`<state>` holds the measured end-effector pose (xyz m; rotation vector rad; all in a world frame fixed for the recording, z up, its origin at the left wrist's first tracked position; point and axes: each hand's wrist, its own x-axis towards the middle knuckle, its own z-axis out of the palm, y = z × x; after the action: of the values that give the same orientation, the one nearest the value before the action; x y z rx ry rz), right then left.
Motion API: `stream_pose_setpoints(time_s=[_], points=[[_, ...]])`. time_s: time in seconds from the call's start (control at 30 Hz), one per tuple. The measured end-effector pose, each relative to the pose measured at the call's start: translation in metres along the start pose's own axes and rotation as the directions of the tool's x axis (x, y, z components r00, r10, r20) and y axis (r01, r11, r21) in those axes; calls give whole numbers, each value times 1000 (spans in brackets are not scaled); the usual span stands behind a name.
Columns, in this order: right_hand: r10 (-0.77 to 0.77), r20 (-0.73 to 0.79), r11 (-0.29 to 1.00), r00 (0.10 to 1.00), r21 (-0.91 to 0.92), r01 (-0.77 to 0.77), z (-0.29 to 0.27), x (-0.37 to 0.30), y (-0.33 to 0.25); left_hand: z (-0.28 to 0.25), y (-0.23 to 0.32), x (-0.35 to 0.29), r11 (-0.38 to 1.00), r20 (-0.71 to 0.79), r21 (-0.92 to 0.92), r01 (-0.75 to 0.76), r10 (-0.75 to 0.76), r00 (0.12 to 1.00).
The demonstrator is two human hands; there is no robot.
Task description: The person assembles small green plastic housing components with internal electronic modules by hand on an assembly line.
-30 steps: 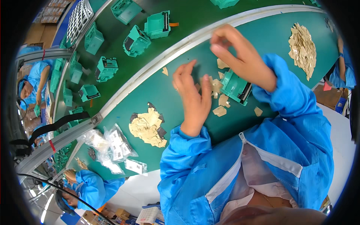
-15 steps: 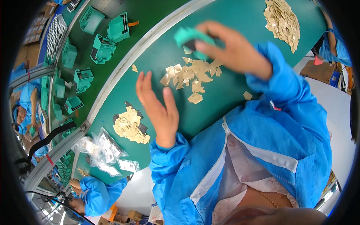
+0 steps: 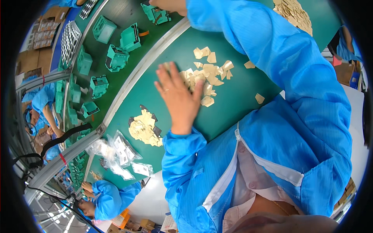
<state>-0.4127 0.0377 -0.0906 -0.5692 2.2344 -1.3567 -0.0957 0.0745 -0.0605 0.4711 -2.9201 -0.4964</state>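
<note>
My left hand (image 3: 179, 98) lies flat with fingers spread on the green table (image 3: 241, 105), its fingertips on a loose scatter of small beige flat pieces (image 3: 210, 72). My right arm in a blue sleeve stretches to the upper edge, where my right hand (image 3: 171, 5) sits on a green plastic housing (image 3: 156, 14) on the dark green conveyor belt (image 3: 116, 17). The frame edge cuts off most of that hand, so its grip is hidden.
Several more green housings (image 3: 116, 57) ride the belt. A second heap of beige pieces (image 3: 145, 128) and clear plastic bags (image 3: 116, 151) lie to my left. Another beige heap (image 3: 295, 13) is at the far right. Blue-coated co-workers (image 3: 42, 105) sit along the line.
My right hand has carried the green housing away from the table up onto the belt. My left hand has come down flat on the beige pieces.
</note>
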Motion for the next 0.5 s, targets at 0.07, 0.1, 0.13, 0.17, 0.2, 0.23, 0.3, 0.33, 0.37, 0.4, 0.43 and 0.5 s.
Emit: stream_pose_setpoints(time_s=[0.07, 0.1, 0.13, 0.17, 0.2, 0.23, 0.3, 0.33, 0.37, 0.4, 0.43, 0.5], points=[[-214, -133, 974, 968, -102, 202, 1, 6, 6, 0, 28, -5, 997, 47, -36, -68, 69, 996], [-208, -121, 975, 971, -101, 196, 12, 2, -1, 1, 32, -12, 992, 92, -75, -102, 108, 990], [-298, -132, 935, 945, -242, 261, 10, -1, -5, 3, 38, -14, 986, 88, -124, -116, 127, 988], [-384, -129, 871, 914, -379, 312, 5, -6, -6, 2, 40, -16, 983, 96, -135, -127, 141, 985], [-399, -69, 889, 914, -273, 367, 6, -36, -22, 1, 30, -26, 986, 73, -156, -64, 76, 994], [-614, -97, 761, 784, -336, 555, -18, -51, -17, -3, 32, -28, 979, 53, -194, -56, 67, 996], [-846, 49, 490, 531, -322, 810, -83, -125, -24, -3, 30, -32, 994, 70, -93, -53, 60, 996], [-911, 63, 365, 407, -337, 868, -110, -167, -26, -4, 29, -34, 996, 81, -52, -67, 71, 994], [-814, 216, 403, 539, -458, 792, -127, -196, -6, -6, 35, -31, 996, 89, -13, -94, 94, 992], [-693, 390, 420, 606, -465, 779, -140, -238, 5, -6, 34, -31, 996, 108, 26, -83, 79, 991], [-631, 458, 455, 626, -435, 777, -145, -271, 27, -5, 36, -29, 997, 104, 31, -75, 72, 992], [-474, 557, 519, 682, -449, 728, -151, -323, 58, -1, 46, -21, 989, 184, 131, -69, 44, 982]])
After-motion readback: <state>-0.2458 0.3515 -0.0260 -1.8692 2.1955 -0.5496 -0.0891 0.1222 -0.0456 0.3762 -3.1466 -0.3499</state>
